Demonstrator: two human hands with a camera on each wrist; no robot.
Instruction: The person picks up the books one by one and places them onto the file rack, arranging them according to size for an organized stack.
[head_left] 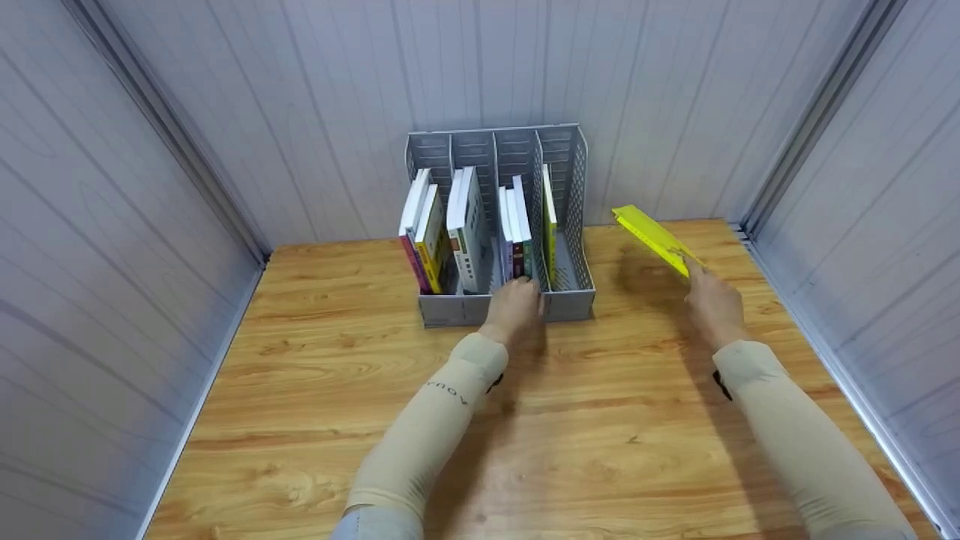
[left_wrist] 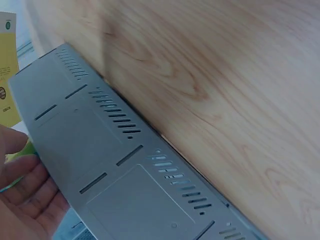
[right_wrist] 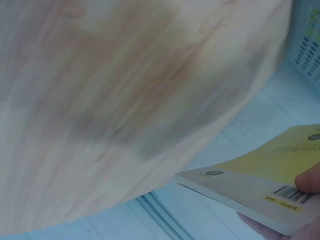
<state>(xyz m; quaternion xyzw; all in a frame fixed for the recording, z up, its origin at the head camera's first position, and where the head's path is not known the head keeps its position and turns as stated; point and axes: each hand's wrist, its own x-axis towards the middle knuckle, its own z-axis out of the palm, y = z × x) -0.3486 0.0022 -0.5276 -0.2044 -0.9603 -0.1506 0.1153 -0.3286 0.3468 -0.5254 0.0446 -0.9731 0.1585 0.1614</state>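
Note:
My right hand (head_left: 715,301) grips a thin yellow book (head_left: 654,238) at its near end, raised above the table to the right of the rack. In the right wrist view its yellow and white cover (right_wrist: 260,172) carries a barcode by my thumb. A grey file rack (head_left: 568,306) holds upright books in several compartments. My left hand (head_left: 515,306) reaches over the rack's front wall at the third compartment. Its thumb and fingers hold a green-edged book (left_wrist: 30,148) low down, mostly hidden by the hand. Beside it stand other white-paged books (head_left: 504,214).
White and yellow books (head_left: 427,225) lean in the leftmost compartment, and thick white books (head_left: 466,225) stand in the second. A slim yellow book (head_left: 550,225) is in the rightmost one. The rack stands on a wooden table (head_left: 322,390) against a pale panelled wall (head_left: 337,90).

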